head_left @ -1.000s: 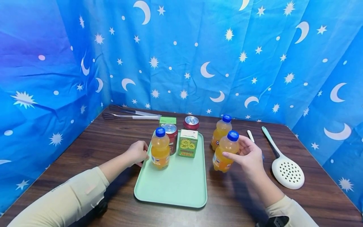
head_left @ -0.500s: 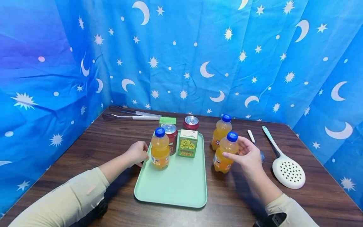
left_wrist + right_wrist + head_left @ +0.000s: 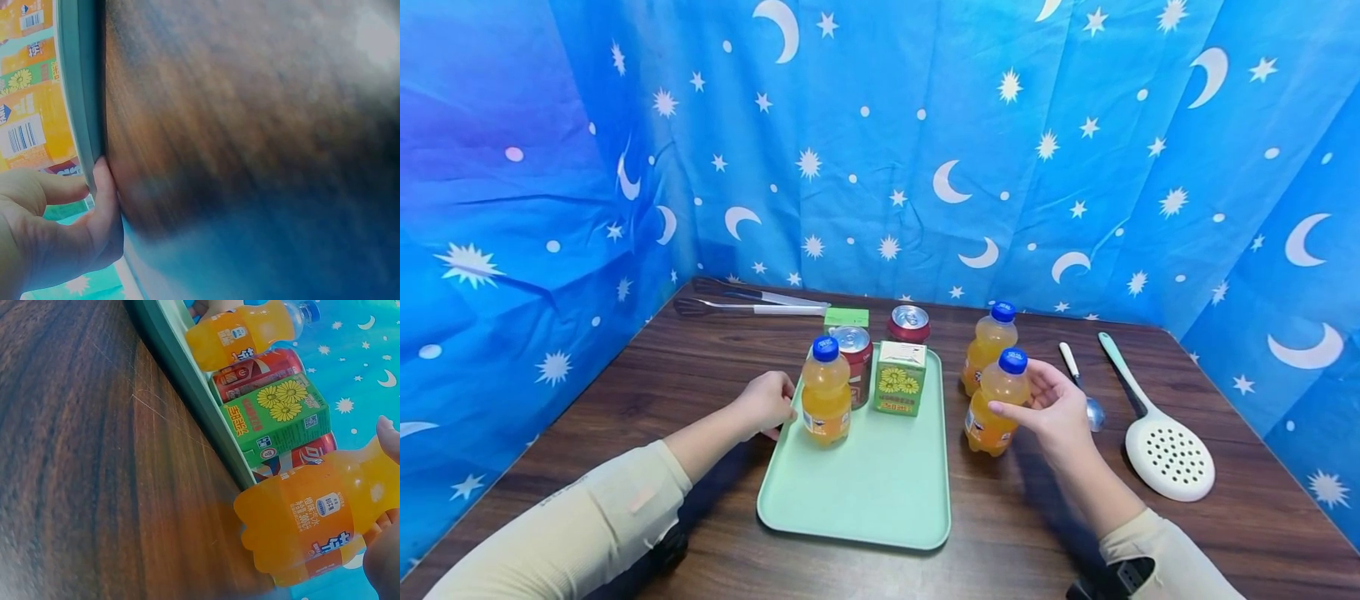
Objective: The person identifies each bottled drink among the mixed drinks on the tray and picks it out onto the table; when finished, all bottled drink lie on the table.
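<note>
My left hand [image 3: 766, 402] pinches the left rim of a pale green tray [image 3: 857, 508] between thumb and fingers; the left wrist view shows the fingertips at that rim. In my right hand [image 3: 1060, 412] is an orange soda bottle [image 3: 996, 408] with a blue cap, gripped around its upper part, upright to the right of the tray. On the tray stand another orange soda bottle [image 3: 826, 396], a red soda can [image 3: 855, 367] partly hidden by it, and a green drink carton [image 3: 899, 383] with yellow flowers. A third orange soda bottle [image 3: 983, 354] stands just behind the held one.
Behind the tray's far edge are a second red can [image 3: 910, 323] and a green box [image 3: 847, 318]. Long-handled tongs [image 3: 775, 308] lie at the back left. To the right lie a spoon [image 3: 1095, 414] and a white skimmer [image 3: 1169, 457]. A blue curtain [image 3: 880, 150] surrounds the table.
My right hand and its bottle have shifted slightly left, toward the tray, and more of the spoon shows beside the hand. My left hand stays at the tray rim.
</note>
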